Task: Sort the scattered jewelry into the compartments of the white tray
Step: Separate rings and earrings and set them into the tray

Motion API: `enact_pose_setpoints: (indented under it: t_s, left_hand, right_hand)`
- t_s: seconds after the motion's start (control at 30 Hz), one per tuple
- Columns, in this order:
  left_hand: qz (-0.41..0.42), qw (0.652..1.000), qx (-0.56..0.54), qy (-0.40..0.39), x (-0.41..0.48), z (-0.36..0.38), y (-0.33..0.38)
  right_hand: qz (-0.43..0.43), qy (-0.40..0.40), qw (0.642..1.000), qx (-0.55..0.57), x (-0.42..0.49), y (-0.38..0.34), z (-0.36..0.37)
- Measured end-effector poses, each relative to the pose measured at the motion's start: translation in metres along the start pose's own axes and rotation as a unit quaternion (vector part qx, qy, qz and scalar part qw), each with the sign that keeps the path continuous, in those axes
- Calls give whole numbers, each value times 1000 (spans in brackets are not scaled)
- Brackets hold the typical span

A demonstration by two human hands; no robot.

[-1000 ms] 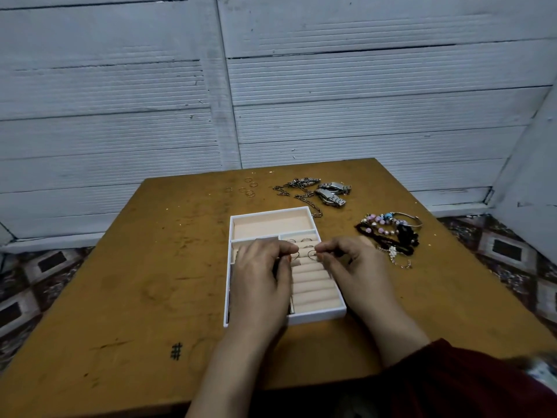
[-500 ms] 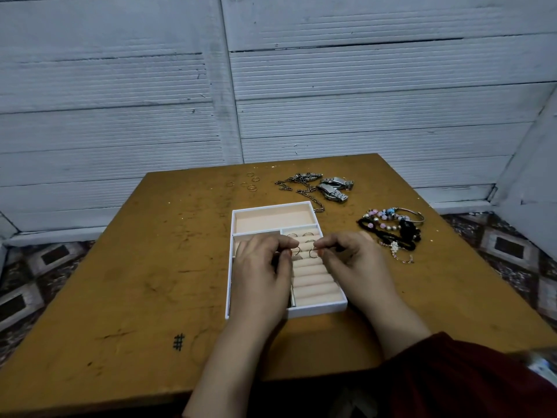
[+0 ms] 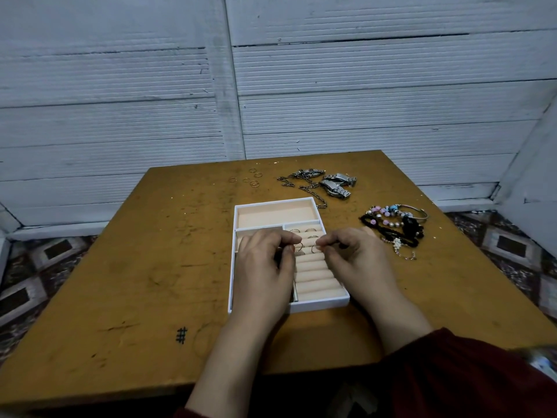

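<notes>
On table (image 3: pixel 135 267), tray (image 3: pixel 320 305) lengthwise away, ring (image 3: pixel 315 248) pinched

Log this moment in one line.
phase: ring sorting | right hand: pinches thin metal ring at peach rolls of white tray | left hand: curled beside, grip unclear

— Approaches to the white tray (image 3: pixel 231 267)?
— Left: bare table (image 3: pixel 135 267), free passage. Right: bead bracelets (image 3: pixel 394 226) lie near. Far side: watches and chains (image 3: pixel 334 184) run just beside the corner; loose rings (image 3: pixel 250 178) lie well apart.
— Over it?
— My left hand (image 3: pixel 265 267) covers the left compartment. My right hand (image 3: pixel 358 260) reaches in over the right wall. The far compartment stands open.
</notes>
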State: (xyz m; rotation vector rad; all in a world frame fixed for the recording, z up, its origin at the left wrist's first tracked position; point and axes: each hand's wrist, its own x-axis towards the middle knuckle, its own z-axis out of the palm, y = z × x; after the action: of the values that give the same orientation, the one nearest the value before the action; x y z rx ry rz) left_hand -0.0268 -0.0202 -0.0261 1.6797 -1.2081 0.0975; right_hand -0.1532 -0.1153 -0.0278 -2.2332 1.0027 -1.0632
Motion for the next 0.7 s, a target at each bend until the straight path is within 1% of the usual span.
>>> enact_pose_setpoints:
  t_s: [0.23,0.7]
  left_hand:
    - [2,1000,-1,-4,-1,0,0]
    - [3,1000,2,-9,1,0,2]
  right_hand:
    - [-20,-10,1000,-11,2,7,4]
    - [-11,-47,999,-10,3,11,6]
